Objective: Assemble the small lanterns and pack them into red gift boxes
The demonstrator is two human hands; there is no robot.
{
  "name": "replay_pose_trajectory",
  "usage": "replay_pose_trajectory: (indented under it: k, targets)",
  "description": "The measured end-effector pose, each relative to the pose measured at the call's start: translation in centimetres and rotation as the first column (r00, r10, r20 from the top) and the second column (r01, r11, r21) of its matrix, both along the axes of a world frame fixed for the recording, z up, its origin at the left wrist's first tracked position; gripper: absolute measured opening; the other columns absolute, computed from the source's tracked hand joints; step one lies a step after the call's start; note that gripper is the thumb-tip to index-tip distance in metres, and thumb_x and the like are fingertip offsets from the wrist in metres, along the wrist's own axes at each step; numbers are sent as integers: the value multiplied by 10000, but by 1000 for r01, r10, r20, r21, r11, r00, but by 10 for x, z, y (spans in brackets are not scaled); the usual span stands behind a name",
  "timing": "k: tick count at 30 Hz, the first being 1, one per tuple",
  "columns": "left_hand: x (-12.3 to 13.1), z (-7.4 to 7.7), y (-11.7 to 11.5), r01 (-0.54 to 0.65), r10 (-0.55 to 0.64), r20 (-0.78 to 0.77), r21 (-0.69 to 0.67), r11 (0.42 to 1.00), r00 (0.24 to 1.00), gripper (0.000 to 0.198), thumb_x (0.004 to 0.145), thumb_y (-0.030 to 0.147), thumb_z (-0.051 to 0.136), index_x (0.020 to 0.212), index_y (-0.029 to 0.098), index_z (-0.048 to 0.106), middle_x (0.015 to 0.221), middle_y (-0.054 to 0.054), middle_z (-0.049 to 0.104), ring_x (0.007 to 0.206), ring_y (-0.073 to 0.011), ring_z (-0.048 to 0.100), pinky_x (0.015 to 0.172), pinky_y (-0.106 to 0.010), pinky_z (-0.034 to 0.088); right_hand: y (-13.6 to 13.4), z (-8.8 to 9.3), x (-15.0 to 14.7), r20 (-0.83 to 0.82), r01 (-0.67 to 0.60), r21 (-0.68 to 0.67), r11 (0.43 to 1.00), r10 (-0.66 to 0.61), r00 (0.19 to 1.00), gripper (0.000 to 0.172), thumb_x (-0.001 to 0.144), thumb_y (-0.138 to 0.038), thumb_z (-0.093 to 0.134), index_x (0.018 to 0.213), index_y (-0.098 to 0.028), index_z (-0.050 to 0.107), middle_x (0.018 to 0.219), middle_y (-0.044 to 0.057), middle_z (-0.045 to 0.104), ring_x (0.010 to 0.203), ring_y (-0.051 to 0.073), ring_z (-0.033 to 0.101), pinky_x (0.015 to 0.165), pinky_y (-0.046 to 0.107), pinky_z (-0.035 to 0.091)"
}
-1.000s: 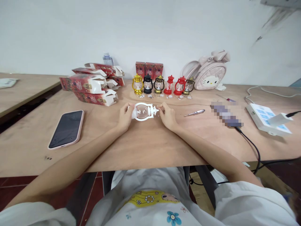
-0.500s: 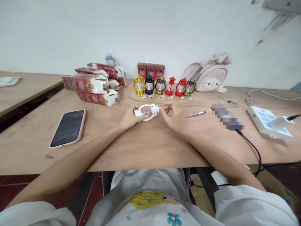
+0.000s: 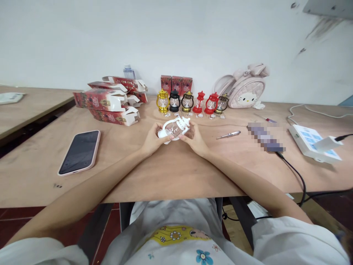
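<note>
A small white toy lantern [image 3: 174, 127] with a clear globe is held tilted just above the wooden table [image 3: 176, 169], between both hands. My left hand [image 3: 153, 140] grips its base end from the left. My right hand [image 3: 195, 137] closes on it from the right and below, with the thumb against the globe. Behind the hands stands a row of several little lanterns [image 3: 190, 101] in gold, black, red and bronze.
A phone [image 3: 79, 151] lies face up at the left. Opened red boxes [image 3: 110, 103] are piled at the back left, three upright red boxes [image 3: 176, 84] behind the lanterns. A pink round bag [image 3: 244, 92], a small screwdriver [image 3: 228, 134] and a white power strip [image 3: 311, 141] with cables lie at the right.
The white lantern has tipped from lying flat to tilted with its top up and away. My right hand moved from the lantern's top end in under its body.
</note>
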State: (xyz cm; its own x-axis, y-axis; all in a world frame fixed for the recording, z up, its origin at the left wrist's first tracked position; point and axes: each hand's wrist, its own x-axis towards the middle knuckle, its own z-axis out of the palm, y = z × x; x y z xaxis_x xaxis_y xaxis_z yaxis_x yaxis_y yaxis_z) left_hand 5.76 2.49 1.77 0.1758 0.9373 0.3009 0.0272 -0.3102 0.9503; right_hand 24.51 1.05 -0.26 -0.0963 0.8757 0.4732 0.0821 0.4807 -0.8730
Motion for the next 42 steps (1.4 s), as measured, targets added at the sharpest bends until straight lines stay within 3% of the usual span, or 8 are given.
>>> replay_pose_trajectory:
  k: [3, 6, 11, 18, 27, 33, 38, 42]
  targets:
    - [2, -7, -2, 86, -85, -54, 24, 996, 995, 521, 577, 403, 828, 833, 194, 425, 807, 27, 588, 710, -123, 554, 622, -236, 440, 2, 0, -4, -83, -219, -113, 969, 211, 974, 648, 697, -572, 740, 1197, -231, 509, 1211, 85, 630, 1111, 241, 613, 1024, 431, 478]
    - [2, -11, -1, 152, -140, -113, 97, 984, 984, 527, 607, 437, 817, 865, 199, 424, 871, 6, 600, 782, -152, 591, 693, -284, 490, -2, 4, -7, -106, -227, -78, 971, 218, 970, 515, 706, -517, 754, 1096, -223, 590, 1150, 61, 667, 1082, 237, 629, 1025, 427, 480]
    - [-17, -5, 15, 74, 102, -469, 342, 937, 877, 406, 813, 503, 619, 1029, 175, 518, 1114, -88, 606, 1083, -248, 570, 973, -452, 447, 5, 3, 0, -116, 81, -36, 996, -84, 990, 578, 677, -493, 779, 1128, -196, 574, 1169, 98, 662, 1069, 249, 634, 998, 447, 492]
    - [-74, 11, 47, -306, 678, -610, 609, 732, 409, 436, 875, 477, 483, 1069, 91, 537, 1208, -180, 526, 1217, -394, 436, 957, -519, 350, 37, -10, 35, -41, 411, 10, 911, -411, 911, 628, 720, -471, 735, 1235, -199, 499, 1212, 117, 617, 1092, 248, 607, 951, 443, 491]
    - [-94, 28, 43, -372, 680, -595, 569, 733, 429, 334, 855, 432, 462, 985, 148, 583, 1161, -146, 516, 1242, -359, 366, 902, -505, 263, 48, -21, 45, 128, 489, 77, 869, -495, 859, 519, 809, -455, 632, 1218, -181, 468, 1251, 138, 565, 1183, 259, 535, 1037, 508, 401]
    - [-98, 21, 58, -308, 717, -663, 651, 694, 215, 154, 866, 264, 503, 913, 131, 564, 1143, -192, 539, 1145, -388, 433, 875, -509, 353, 34, -14, 38, 127, 632, 299, 715, -686, 716, 600, 835, -393, 584, 1341, -193, 330, 1344, 168, 411, 1263, 293, 432, 1068, 582, 345]
    - [-94, 15, 66, -202, 787, -486, 787, 583, 380, 241, 873, 403, 566, 855, 163, 578, 1020, -145, 563, 1037, -338, 504, 857, -481, 402, 4, 6, 25, 113, 479, 684, 551, -728, 676, 558, 874, -280, 524, 1374, -245, 280, 1353, 155, 331, 1342, 310, 343, 1087, 611, 332]
    - [-75, 13, 55, -99, 750, -335, 878, 468, 570, 256, 878, 438, 581, 868, 183, 571, 978, -107, 551, 972, -275, 535, 849, -443, 440, -16, 11, 8, 205, 239, 770, 591, -584, 785, 545, 869, -209, 541, 1360, -272, 312, 1277, 126, 419, 1240, 274, 453, 1023, 533, 443]
